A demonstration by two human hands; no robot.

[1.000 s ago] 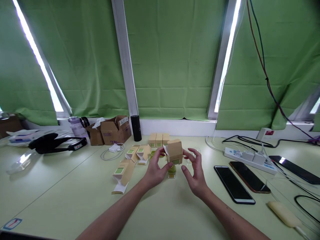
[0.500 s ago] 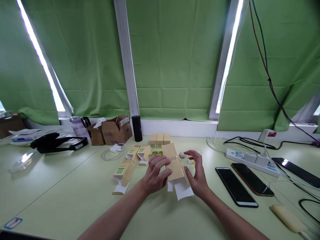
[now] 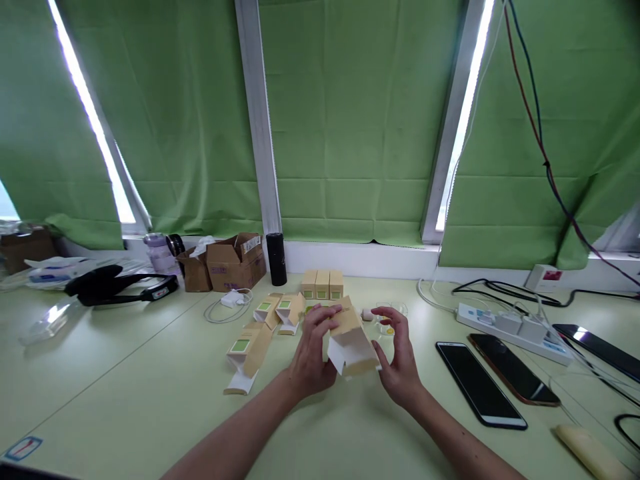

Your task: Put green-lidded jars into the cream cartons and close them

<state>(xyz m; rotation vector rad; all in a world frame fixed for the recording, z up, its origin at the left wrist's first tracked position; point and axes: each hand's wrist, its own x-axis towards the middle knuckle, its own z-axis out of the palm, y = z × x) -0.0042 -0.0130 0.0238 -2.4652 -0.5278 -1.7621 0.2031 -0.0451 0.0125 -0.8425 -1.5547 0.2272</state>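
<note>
My left hand (image 3: 315, 350) grips a small tan cardboard box (image 3: 349, 325) by its left side. The box is tilted with its unfastened end towards me, and the white inside of its flaps shows. At the box's right edge is my right hand (image 3: 399, 353), thumb by the flap and fingers curved apart with a gap between them. Left of my hands lie several similar tan boxes with green labels, the nearest box (image 3: 253, 347) having its flap hanging out. Behind them three upright tan boxes (image 3: 323, 285) stand in a row. Green items behind my left hand are mostly hidden.
Right of my hands lie a white-framed phone (image 3: 480, 383), a brown-edged phone (image 3: 515, 369) and a power strip (image 3: 513, 331) with cables. A black cylinder (image 3: 276, 259) and an open carton (image 3: 236, 262) stand at the back. A clear round container (image 3: 395, 317) sits behind my right hand.
The box has been squared from a flattened shape into a tube, its open end tipped up towards me. My left fingers have wrapped round its side. The view has shifted slightly.
</note>
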